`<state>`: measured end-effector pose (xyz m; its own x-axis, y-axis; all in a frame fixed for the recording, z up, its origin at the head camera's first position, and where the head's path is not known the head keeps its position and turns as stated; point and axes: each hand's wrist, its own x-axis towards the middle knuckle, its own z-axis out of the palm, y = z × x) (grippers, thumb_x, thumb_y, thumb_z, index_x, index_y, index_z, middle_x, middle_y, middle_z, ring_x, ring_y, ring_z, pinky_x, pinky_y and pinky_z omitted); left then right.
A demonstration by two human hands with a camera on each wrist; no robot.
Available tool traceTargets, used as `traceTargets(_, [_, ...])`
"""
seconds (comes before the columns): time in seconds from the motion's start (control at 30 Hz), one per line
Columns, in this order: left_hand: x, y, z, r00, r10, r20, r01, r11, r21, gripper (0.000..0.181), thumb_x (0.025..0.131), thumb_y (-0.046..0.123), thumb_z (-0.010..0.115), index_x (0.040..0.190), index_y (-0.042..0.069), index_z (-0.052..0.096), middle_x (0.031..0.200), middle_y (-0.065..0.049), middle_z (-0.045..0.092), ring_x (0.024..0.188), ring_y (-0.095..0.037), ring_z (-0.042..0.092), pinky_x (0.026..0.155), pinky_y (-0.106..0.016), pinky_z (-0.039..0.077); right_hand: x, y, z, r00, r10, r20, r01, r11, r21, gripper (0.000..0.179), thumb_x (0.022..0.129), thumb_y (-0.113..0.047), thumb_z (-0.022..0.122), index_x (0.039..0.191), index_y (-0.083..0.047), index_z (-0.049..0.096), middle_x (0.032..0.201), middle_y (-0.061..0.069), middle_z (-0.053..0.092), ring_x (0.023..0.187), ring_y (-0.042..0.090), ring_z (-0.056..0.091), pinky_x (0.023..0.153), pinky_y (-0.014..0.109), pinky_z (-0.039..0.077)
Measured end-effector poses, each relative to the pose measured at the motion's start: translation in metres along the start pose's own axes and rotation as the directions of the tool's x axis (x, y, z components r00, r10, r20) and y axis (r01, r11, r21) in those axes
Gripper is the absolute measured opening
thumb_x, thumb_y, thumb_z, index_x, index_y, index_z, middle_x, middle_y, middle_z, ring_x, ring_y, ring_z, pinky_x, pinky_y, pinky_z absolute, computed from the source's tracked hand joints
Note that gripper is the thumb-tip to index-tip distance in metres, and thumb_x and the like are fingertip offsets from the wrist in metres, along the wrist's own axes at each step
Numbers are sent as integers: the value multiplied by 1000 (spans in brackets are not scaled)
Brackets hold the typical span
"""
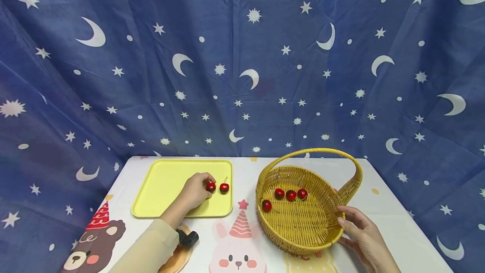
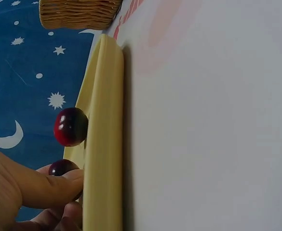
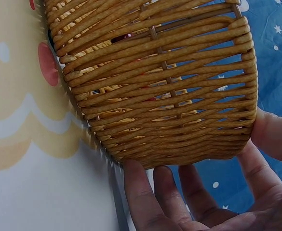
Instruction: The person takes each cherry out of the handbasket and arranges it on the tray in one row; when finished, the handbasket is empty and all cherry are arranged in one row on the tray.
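Observation:
My left hand [image 1: 197, 189] is over the right part of the yellow tray [image 1: 163, 182], its thumb and fingers pinching a dark red cherry [image 1: 210, 187]. Right beside it on the tray stands another cherry [image 1: 224, 188] with its stem up; the left wrist view shows this cherry [image 2: 71, 127] just past my fingertips. A woven basket [image 1: 278, 239] with a tall handle holds several cherries [image 1: 291, 195] on its bottom. At the basket's right side my right hand [image 1: 360, 233] grips the rim, thumb on top and fingers against the outer wall [image 3: 179, 110].
A white tablecloth [image 1: 242, 176] printed with a bear, a rabbit and party hats covers the table. Behind it hangs a blue curtain [image 1: 227, 75] with moons and stars. A black strap piece [image 1: 187, 237] shows at my left wrist.

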<state>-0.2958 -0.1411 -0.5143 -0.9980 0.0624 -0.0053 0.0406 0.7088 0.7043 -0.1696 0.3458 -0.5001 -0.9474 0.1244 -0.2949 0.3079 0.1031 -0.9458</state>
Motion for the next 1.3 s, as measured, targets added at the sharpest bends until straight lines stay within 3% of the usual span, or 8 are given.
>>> traceTargets(0.23, [-3,2,-6,1000,-5,4,5,1000,-14,45,78,-5,89,116,15,77,115,-11,67,100,-27,63,91,-46,54,0,0,0,1000,-6,1,6,1000,2,40,106,-24,69,145,-24,61,128,-7,56,115,9,61,92,44,62])
traceTargets(0.4, [-15,7,-17,1000,0,0,0,997,-76,49,81,-3,89,124,14,76,122,-13,66,92,-23,61,76,-36,53,1,1,2,1000,-5,4,5,1000,14,36,106,-22,69,142,-27,64,128,-7,56,115,9,61,92,44,62])
traceTargets(0.63, [-49,54,-21,991,133,16,-125,963,-241,50,81,-10,85,124,13,74,116,-11,66,85,-17,60,65,-25,51,-1,1,0,1000,-4,-3,4,1000,-16,44,106,-25,69,149,-18,58,132,-5,57,117,10,61,94,48,63])
traceTargets(0.73, [-64,82,-17,963,262,65,-236,933,-271,49,81,-9,86,120,17,74,111,-4,66,90,-17,62,69,-24,54,0,1,0,1000,-3,-3,3,1000,-14,45,106,-26,70,149,-19,59,132,-4,56,117,10,61,95,48,63])
traceTargets(0.83, [-77,109,-11,907,393,150,-336,891,-307,49,82,-6,86,121,21,74,116,1,68,96,-16,65,78,-27,58,0,2,-1,1000,-4,-1,4,1000,-10,43,106,-26,70,148,-21,60,132,-5,57,116,10,62,94,47,63])
traceTargets(1.0, [-84,146,7,819,494,292,-380,848,-369,53,85,0,86,127,29,71,126,12,69,112,-8,65,101,-34,56,-1,1,-2,1000,-8,-1,8,1000,-18,45,106,-27,70,149,-19,59,130,-7,58,115,9,63,94,46,63])
traceTargets(1.1, [-79,162,22,806,479,347,-364,864,-346,58,86,6,88,132,34,69,135,17,67,127,-7,61,114,-40,51,-1,1,-2,1000,-6,-1,6,1000,-12,44,106,-26,70,148,-20,59,130,-8,57,116,8,62,94,46,62])
traceTargets(1.3, [-62,178,57,816,406,411,-362,914,-183,64,84,10,89,140,33,65,153,9,61,147,-17,54,123,-45,44,0,1,-1,1000,-9,2,9,1000,0,46,105,-26,72,149,-19,59,133,-7,55,116,7,61,96,48,62])
